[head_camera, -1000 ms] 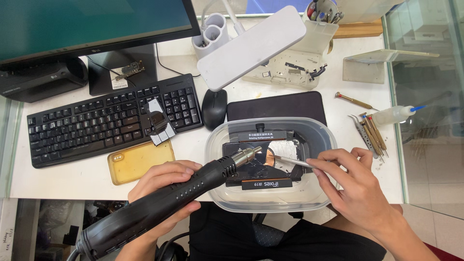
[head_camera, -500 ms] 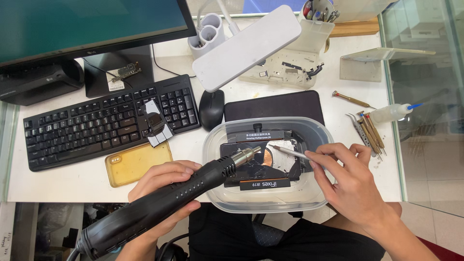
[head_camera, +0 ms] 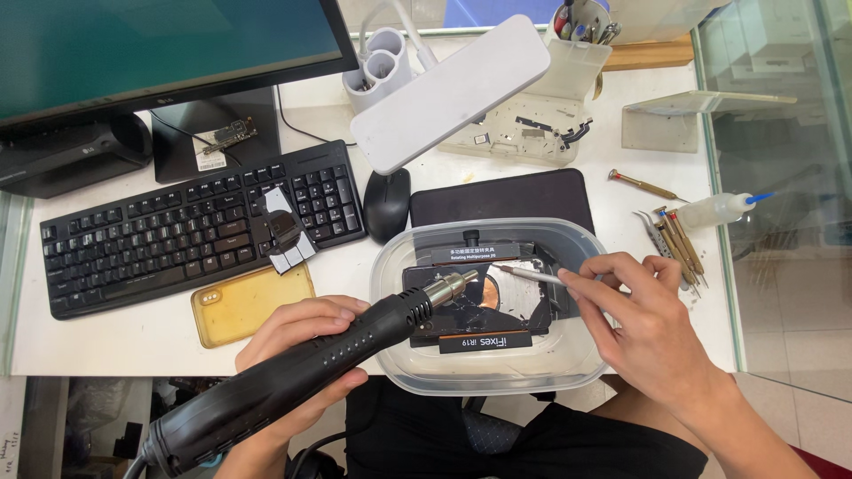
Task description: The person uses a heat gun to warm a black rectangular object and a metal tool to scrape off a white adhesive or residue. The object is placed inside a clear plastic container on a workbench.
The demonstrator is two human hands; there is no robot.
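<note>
White desk (head_camera: 115,341) carries a clear plastic tub (head_camera: 577,359) just right of a black keyboard (head_camera: 191,231). Left hand (head_camera: 297,350) is closed around a black hot-air gun (head_camera: 293,377), nozzle over the black clamp fixture (head_camera: 475,302) inside the tub. Right hand (head_camera: 643,333) pinches silver tweezers (head_camera: 528,274), tip at the fixture's metal plate.

black heat gun (head_camera: 293,381), clear tub (head_camera: 497,355), yellow phone case (head_camera: 251,303), black keyboard (head_camera: 177,226).

Both hands, left hand (head_camera: 297,341) and right hand (head_camera: 652,333), are bare, forearms unsleeved, no rings or watch visible; dark clothing (head_camera: 497,443) covers the lap
</note>
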